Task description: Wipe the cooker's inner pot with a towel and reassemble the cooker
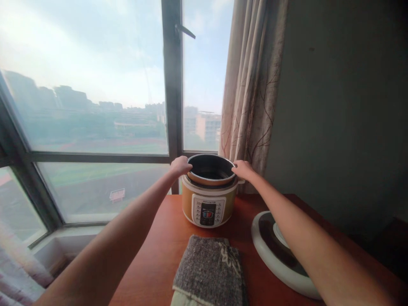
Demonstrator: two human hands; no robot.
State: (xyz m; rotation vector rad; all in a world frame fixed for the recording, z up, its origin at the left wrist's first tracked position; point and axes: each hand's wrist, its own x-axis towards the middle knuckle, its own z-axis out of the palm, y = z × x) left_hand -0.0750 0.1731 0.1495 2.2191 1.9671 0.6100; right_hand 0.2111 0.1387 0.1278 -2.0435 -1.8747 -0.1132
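A yellow and white electric pressure cooker [208, 207] stands at the far end of a reddish wooden table [165, 250]. Its dark inner pot [211, 170] sits raised and slightly tilted above the cooker body. My left hand [180, 165] grips the pot's left rim. My right hand [242, 169] grips the right rim. Both arms reach forward over the table.
The cooker's white lid [277, 250] lies upside down on the table at the right, partly under my right forearm. A folded grey cloth [210, 272] lies near the front. A large window [95, 106] and a curtain [251, 85] stand behind the table.
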